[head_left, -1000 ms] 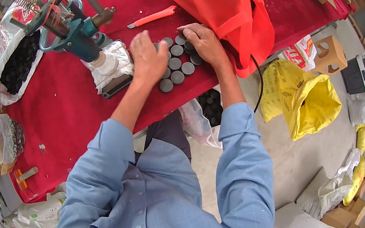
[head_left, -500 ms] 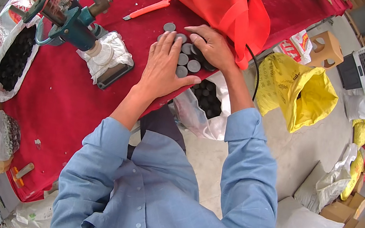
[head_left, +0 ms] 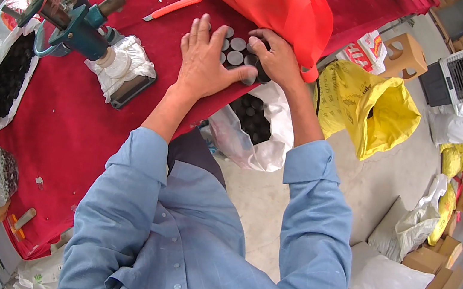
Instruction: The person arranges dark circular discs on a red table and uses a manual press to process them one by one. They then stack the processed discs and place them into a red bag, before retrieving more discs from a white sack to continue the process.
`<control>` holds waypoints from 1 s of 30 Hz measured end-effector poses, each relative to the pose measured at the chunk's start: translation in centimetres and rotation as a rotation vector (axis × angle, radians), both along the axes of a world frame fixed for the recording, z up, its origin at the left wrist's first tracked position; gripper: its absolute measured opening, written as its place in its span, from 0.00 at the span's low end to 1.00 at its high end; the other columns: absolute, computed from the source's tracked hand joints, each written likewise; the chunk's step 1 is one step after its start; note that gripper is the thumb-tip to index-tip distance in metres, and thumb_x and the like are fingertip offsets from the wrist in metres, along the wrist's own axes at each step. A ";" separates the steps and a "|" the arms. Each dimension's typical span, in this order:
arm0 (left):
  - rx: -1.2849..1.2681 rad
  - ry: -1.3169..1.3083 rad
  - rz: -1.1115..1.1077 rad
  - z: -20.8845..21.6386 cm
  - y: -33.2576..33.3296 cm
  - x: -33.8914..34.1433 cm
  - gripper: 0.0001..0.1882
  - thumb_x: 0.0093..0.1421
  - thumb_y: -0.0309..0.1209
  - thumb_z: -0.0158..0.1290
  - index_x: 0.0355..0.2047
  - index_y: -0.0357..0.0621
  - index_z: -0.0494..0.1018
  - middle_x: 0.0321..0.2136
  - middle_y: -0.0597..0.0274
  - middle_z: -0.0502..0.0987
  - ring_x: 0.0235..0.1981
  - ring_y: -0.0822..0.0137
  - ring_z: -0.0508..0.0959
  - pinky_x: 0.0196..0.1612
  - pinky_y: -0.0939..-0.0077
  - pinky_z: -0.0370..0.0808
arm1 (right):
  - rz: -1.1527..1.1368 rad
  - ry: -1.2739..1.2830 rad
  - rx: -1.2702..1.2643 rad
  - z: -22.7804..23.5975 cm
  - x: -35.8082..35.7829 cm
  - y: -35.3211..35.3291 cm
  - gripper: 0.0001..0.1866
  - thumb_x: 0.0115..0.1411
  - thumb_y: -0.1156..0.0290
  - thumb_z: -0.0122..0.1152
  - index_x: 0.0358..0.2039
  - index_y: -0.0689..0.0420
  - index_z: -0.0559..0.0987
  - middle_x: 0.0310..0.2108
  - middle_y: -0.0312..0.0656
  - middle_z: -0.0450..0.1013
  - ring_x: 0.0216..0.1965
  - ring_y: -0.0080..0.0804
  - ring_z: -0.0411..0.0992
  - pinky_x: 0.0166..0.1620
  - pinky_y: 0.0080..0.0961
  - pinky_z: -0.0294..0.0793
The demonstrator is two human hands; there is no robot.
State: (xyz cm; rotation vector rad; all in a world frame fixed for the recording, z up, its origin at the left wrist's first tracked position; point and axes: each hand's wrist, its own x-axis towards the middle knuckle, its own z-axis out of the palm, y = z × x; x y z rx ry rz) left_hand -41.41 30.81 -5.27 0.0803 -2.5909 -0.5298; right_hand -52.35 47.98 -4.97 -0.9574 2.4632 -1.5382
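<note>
On the red-covered table [head_left: 93,141], close to its near edge, lies a cluster of small dark grey round discs [head_left: 235,57]. My left hand [head_left: 202,66] lies along the cluster's left side, fingers stretched and thumb spread toward the edge, touching discs. Opposite it, my right hand [head_left: 281,63] curves loosely around the right side, fingers and thumb apart; some discs are partly hidden under it. Just below the edge, a white sack [head_left: 279,129] gapes open with many similar black pieces [head_left: 253,125] inside.
A green hand press [head_left: 83,30] with a cloth-wrapped base stands left, beside a white bag of black pieces [head_left: 11,73]. An orange cutter [head_left: 174,6] and a red fabric bag [head_left: 277,6] lie beyond my hands. Right, a yellow sack [head_left: 390,118] stands on the floor.
The discs have been drawn toward the near edge, above the white sack. My left hand's fingers have spread wider, and the whole view has shifted slightly.
</note>
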 end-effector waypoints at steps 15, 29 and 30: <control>0.323 0.174 -0.117 -1.4 2.6 -3.2 0.14 0.70 0.32 0.53 0.50 0.34 0.75 0.51 0.42 0.78 0.56 0.43 0.77 0.60 0.53 0.72 | -0.026 -0.016 -0.007 -0.7 -0.7 -1.4 0.23 0.73 0.66 0.53 0.61 0.67 0.78 0.57 0.54 0.79 0.60 0.41 0.76 0.65 0.32 0.71; 0.637 0.234 -0.082 -1.2 2.5 -3.0 0.14 0.70 0.31 0.52 0.49 0.32 0.75 0.45 0.40 0.80 0.49 0.41 0.80 0.54 0.53 0.76 | -0.469 0.093 0.124 5.3 5.2 -1.4 0.15 0.65 0.67 0.59 0.44 0.62 0.86 0.41 0.57 0.83 0.45 0.55 0.82 0.52 0.41 0.79; 0.651 0.229 -0.073 -1.0 2.5 -3.0 0.14 0.70 0.31 0.52 0.49 0.32 0.76 0.45 0.40 0.80 0.49 0.41 0.80 0.54 0.53 0.76 | -0.486 0.116 -0.051 5.6 7.1 -1.6 0.13 0.64 0.68 0.59 0.42 0.62 0.86 0.38 0.55 0.82 0.42 0.53 0.82 0.49 0.41 0.79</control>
